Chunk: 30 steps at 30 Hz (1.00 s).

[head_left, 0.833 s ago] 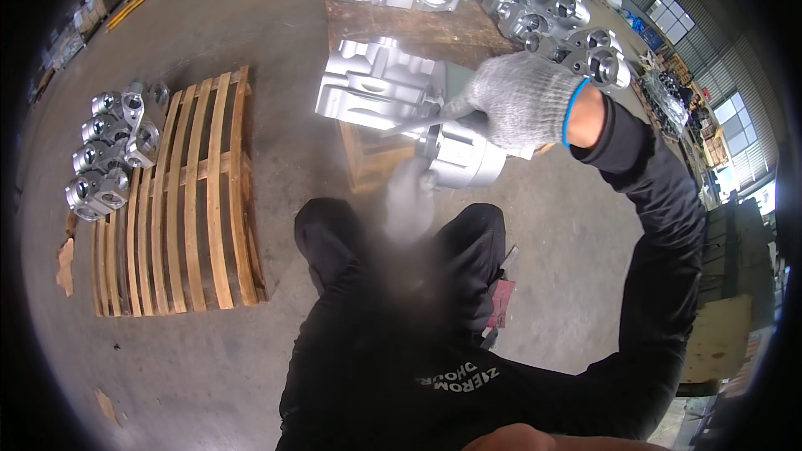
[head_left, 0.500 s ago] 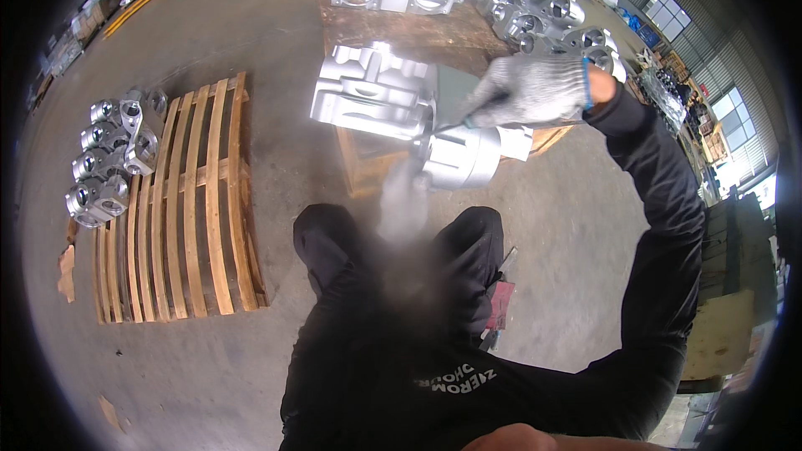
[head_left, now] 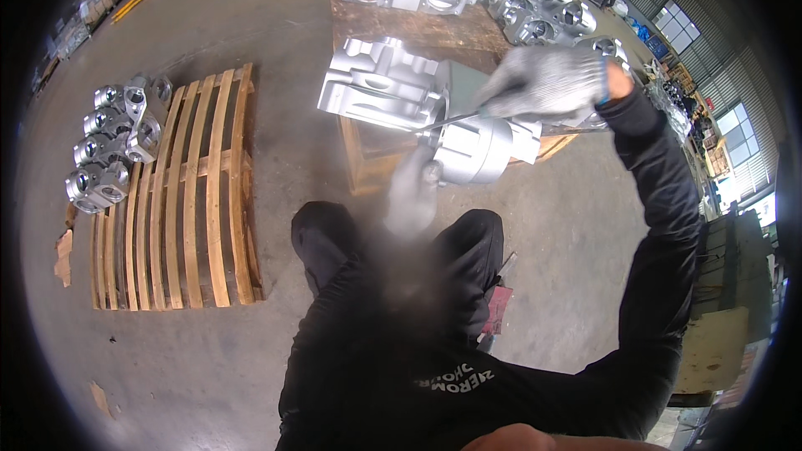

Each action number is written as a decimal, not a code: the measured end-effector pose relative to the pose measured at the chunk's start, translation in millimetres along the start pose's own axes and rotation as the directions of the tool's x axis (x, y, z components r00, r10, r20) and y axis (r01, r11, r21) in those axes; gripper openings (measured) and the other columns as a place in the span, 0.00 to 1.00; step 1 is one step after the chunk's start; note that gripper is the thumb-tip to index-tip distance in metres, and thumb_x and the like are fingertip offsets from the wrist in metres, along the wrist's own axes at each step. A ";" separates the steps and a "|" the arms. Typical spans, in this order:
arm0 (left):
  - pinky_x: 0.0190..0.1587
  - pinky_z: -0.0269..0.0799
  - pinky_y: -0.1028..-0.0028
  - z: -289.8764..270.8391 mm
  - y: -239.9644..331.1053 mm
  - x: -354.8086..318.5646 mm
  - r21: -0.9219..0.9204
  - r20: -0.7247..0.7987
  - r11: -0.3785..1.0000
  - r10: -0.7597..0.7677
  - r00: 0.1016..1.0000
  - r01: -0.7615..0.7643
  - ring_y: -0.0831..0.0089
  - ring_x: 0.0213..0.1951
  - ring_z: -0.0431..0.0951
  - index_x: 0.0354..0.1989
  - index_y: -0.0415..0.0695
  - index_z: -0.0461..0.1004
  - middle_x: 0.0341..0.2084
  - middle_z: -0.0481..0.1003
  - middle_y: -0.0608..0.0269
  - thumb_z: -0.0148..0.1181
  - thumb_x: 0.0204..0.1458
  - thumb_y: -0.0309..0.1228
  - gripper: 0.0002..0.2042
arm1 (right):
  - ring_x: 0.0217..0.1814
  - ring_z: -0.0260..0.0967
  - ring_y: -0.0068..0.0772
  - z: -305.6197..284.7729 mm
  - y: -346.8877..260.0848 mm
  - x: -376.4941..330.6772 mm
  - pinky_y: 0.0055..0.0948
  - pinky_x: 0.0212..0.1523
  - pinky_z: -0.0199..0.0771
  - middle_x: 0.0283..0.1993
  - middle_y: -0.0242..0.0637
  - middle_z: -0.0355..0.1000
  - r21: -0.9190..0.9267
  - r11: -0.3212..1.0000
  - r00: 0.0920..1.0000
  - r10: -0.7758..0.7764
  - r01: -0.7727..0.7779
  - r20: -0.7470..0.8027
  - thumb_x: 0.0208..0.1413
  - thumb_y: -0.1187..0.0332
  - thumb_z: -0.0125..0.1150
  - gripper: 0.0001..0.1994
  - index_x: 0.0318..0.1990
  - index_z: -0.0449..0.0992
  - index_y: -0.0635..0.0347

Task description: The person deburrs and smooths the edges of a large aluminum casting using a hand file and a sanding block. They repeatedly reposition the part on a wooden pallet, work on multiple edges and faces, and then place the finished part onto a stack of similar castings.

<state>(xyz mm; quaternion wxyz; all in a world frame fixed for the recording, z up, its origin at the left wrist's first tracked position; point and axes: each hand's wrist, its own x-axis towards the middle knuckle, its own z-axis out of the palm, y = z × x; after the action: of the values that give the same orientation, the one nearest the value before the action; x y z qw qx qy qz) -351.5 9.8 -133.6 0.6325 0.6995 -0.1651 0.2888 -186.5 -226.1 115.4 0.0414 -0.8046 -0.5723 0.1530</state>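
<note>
The right hand's grip, in a grey knitted glove (head_left: 547,83), is closed around a slim, dark metal tool (head_left: 458,119). Its tip meets a large, shiny silver metal casting (head_left: 376,88), near the gap beside the casting's rounded, cylindrical end. Below, the left hand, in a pale glove (head_left: 411,196), is at the casting's lower side; blur hides whether its grip is clenched or loose. The casting sits at the near edge of a brown wooden worktop (head_left: 359,18). The step in hand appears to be working the tool along that gap; the next move seems to call for a steady casting and controlled tip. Farther out, more silver castings (head_left: 543,12) crowd the worktop's far side.
</note>
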 end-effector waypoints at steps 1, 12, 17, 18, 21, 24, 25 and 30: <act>0.57 0.75 0.59 0.0 0.4 2.2 0.004 -0.005 0.999 0.032 0.999 -0.032 0.49 0.54 0.80 0.64 0.32 0.70 0.51 0.79 0.42 0.58 0.61 0.21 0.21 | 0.42 0.80 0.35 -0.6 0.1 2.0 0.35 0.47 0.80 0.46 0.46 0.84 -0.008 1.000 1.000 -0.013 0.013 -0.022 0.69 0.58 0.63 0.21 0.60 0.81 0.64; 0.53 0.77 0.63 12.3 -19.1 20.6 -0.087 -0.044 0.996 0.030 0.999 -0.034 0.55 0.47 0.81 0.64 0.32 0.70 0.46 0.79 0.45 0.56 0.66 0.23 0.19 | 0.39 0.83 0.35 -10.9 -78.2 29.9 0.36 0.45 0.82 0.41 0.41 0.85 0.077 0.882 0.856 0.469 -0.464 -0.216 0.65 0.66 0.67 0.16 0.58 0.84 0.57; 0.54 0.76 0.65 10.2 -6.5 35.4 -0.056 -0.013 0.998 -0.019 1.000 0.018 0.63 0.49 0.79 0.64 0.31 0.70 0.46 0.78 0.50 0.51 0.73 0.35 0.20 | 0.35 0.83 0.41 -9.1 -113.9 26.2 0.39 0.40 0.82 0.38 0.45 0.84 -0.338 0.840 0.906 0.394 -0.423 -0.156 0.64 0.69 0.66 0.14 0.55 0.85 0.56; 0.55 0.75 0.65 11.3 -3.3 40.0 -0.103 -0.018 0.994 -0.039 0.999 0.037 0.64 0.50 0.79 0.64 0.31 0.70 0.46 0.78 0.51 0.51 0.74 0.37 0.21 | 0.31 0.81 0.45 -9.0 -120.4 28.8 0.41 0.36 0.81 0.30 0.48 0.79 -0.363 0.843 0.917 0.342 -0.396 -0.206 0.62 0.63 0.64 0.12 0.47 0.84 0.59; 0.57 0.74 0.66 11.2 2.1 52.6 -0.162 0.074 0.970 -0.172 0.982 0.182 0.65 0.51 0.78 0.64 0.30 0.70 0.47 0.78 0.51 0.50 0.74 0.40 0.23 | 0.32 0.82 0.44 -8.4 -137.2 30.8 0.41 0.37 0.82 0.31 0.46 0.81 -0.276 0.828 0.859 0.400 -0.488 -0.320 0.64 0.61 0.63 0.13 0.49 0.85 0.56; 0.58 0.72 0.67 14.8 4.8 55.5 -0.143 0.008 0.974 -0.179 0.984 0.178 0.67 0.54 0.76 0.66 0.30 0.69 0.52 0.77 0.51 0.50 0.75 0.42 0.25 | 0.37 0.84 0.43 -8.4 -144.5 21.8 0.40 0.39 0.82 0.39 0.46 0.83 -0.287 0.782 0.826 0.472 -0.553 -0.307 0.66 0.61 0.63 0.13 0.54 0.85 0.52; 0.59 0.72 0.67 16.7 5.6 54.5 -0.155 -0.018 0.973 -0.177 0.984 0.172 0.67 0.54 0.76 0.66 0.29 0.68 0.53 0.77 0.51 0.50 0.75 0.43 0.26 | 0.39 0.84 0.42 -4.9 -143.0 19.7 0.40 0.40 0.83 0.41 0.45 0.84 -0.291 0.817 0.853 0.401 -0.497 -0.333 0.67 0.61 0.63 0.14 0.55 0.85 0.50; 0.63 0.70 0.66 16.1 6.5 51.4 -0.188 0.030 0.948 -0.256 0.966 0.257 0.65 0.58 0.75 0.67 0.29 0.68 0.57 0.76 0.49 0.50 0.75 0.44 0.27 | 0.33 0.82 0.45 10.2 -131.1 12.2 0.40 0.35 0.81 0.37 0.46 0.83 -0.376 0.839 0.881 0.226 -0.393 -0.416 0.66 0.63 0.63 0.14 0.56 0.85 0.51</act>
<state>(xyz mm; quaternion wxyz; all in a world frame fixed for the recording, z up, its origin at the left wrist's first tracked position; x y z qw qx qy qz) -312.2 0.0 -97.5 0.7281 0.6521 -0.1011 0.1853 -304.9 -171.0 135.0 -0.0687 -0.8889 -0.4348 -0.1266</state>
